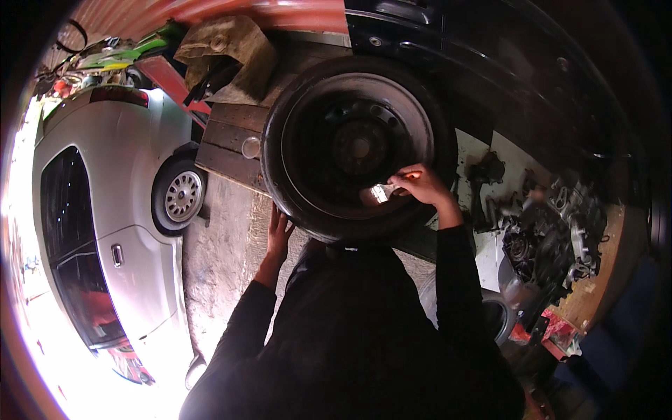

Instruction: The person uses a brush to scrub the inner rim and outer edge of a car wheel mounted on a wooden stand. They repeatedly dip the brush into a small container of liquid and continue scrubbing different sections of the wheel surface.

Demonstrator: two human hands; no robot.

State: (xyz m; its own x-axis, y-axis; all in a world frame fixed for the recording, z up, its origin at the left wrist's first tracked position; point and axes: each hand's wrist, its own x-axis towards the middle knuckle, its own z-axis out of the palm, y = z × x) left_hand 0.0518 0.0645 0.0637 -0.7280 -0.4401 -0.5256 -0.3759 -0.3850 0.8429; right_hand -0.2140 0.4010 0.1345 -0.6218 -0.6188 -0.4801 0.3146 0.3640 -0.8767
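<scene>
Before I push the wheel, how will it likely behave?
The wheel, with its black tyre and metal rim, is probably heavy. It seems to lie flat, so likely won't roll. The tyre may drag on the wooden planks.

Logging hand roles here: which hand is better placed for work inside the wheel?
Probably the right hand: it grips a shiny thing over the inside of the wheel. The left hand is at the outer edge of the tire, outside the rim.

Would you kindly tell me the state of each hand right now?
Left hand: open, at the outer edge of the tyre.
Right hand: closed, holding a small shiny object; its kind cannot be told.
</scene>
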